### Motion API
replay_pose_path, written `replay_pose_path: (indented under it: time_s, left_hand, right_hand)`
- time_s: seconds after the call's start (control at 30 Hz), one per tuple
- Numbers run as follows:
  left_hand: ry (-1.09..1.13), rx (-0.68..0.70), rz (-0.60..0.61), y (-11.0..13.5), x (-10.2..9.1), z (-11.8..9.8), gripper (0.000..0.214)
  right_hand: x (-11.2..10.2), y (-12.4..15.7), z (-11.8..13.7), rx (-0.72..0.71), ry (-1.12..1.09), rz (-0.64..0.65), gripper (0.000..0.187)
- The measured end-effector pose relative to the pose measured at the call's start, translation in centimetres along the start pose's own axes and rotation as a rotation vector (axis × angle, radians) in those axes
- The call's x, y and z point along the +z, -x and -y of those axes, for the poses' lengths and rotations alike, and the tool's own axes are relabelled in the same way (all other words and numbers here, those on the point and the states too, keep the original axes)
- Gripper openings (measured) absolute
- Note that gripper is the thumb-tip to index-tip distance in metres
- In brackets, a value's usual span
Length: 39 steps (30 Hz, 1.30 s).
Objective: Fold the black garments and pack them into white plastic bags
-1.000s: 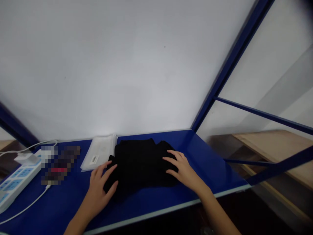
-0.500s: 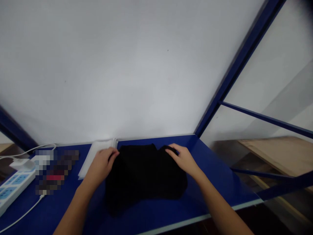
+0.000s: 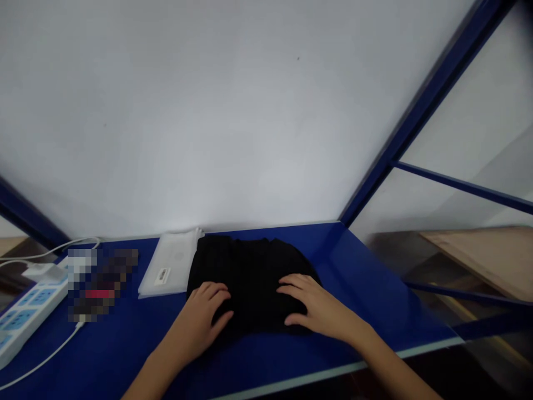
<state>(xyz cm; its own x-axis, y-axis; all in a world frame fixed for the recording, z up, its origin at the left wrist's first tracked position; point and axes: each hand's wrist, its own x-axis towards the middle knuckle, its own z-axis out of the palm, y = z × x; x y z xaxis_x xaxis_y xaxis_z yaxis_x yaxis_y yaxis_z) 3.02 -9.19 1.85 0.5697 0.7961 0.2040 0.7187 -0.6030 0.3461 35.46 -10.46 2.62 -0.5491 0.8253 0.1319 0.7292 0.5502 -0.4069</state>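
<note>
A folded black cloth garment [image 3: 250,280] lies in the middle of the blue table top [image 3: 358,300]. My left hand [image 3: 205,316] rests flat on its near left part, fingers spread. My right hand [image 3: 310,305] presses on its near right part, also flat and holding nothing. Just left of the garment, touching its edge, lies a flat white plastic packet with a small label [image 3: 169,262].
A white power strip [image 3: 29,314] with blue sockets and white cables sits at the table's left end. Pixelated objects [image 3: 100,284] lie beside it. A white wall stands behind, and a blue metal frame [image 3: 428,111] with wooden boards beyond it is at right.
Both hands have moved from the garment's far edge to its near part and lie flat. The garment looks more compact, and the white packet shows more fully.
</note>
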Motion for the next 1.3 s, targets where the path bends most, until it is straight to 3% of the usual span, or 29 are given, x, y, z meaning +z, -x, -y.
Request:
replay_pose_path:
  time_s: [0.1, 0.23, 0.43, 0.6, 0.7, 0.8, 0.97, 1.07, 1.13, 1.2, 1.3]
  left_hand:
    - [-0.008, -0.018, 0.109, 2.2, -0.2, -0.1, 0.029]
    - [-0.005, -0.035, 0.106, 2.7, -1.0, 0.4, 0.025]
    - [0.073, -0.137, -0.126, 3.8, -3.6, 0.9, 0.024]
    - [0.347, -0.272, -0.386, 4.5, -4.8, 0.6, 0.017]
    - [0.537, -0.365, -0.49, 2.2, -4.5, 0.5, 0.022]
    - [0.745, -0.465, -0.623, -2.3, -4.6, 0.9, 0.031]
    - [0.968, -0.415, -0.919, -10.6, -7.5, 1.8, 0.032]
    - [0.924, -0.288, -1.01, -12.5, -10.3, 1.4, 0.028]
    - [0.842, -0.197, -1.019, -11.6, -11.5, 0.9, 0.021]
    - [0.747, -0.138, -0.969, -9.2, -11.5, 0.4, 0.012]
    - [0.589, -0.155, -0.756, -3.5, -9.0, 0.2, 0.009]
  right_hand:
    - [0.5, 0.9, -1.0, 0.012, 0.058, -0.029, 0.031]
    - [0.1, 0.3, -1.8, -0.015, 0.086, -0.15, 0.032]
    - [-1.6, 2.0, -1.0, 0.003, 0.096, -0.291, 0.029]
    - [-3.0, 4.7, -0.4, 0.036, 0.0, -0.154, 0.023]
    - [-3.9, 4.2, -1.1, 0.065, -0.079, -0.11, 0.02]
    - [-5.2, 1.1, -3.1, 0.085, -0.14, -0.199, 0.015]
    - [-8.6, -6.1, -6.2, 0.173, -0.129, -0.59, 0.013]
    - [-10.8, -8.0, -6.2, 0.148, -0.098, -0.761, 0.014]
    - [-11.5, -7.2, -5.6, 0.075, -0.052, -0.842, 0.015]
    - [-10.9, -5.1, -4.9, 0.012, 0.01, -0.858, 0.018]
    - [-7.6, -0.2, -4.3, -0.006, 0.095, -0.69, 0.027]
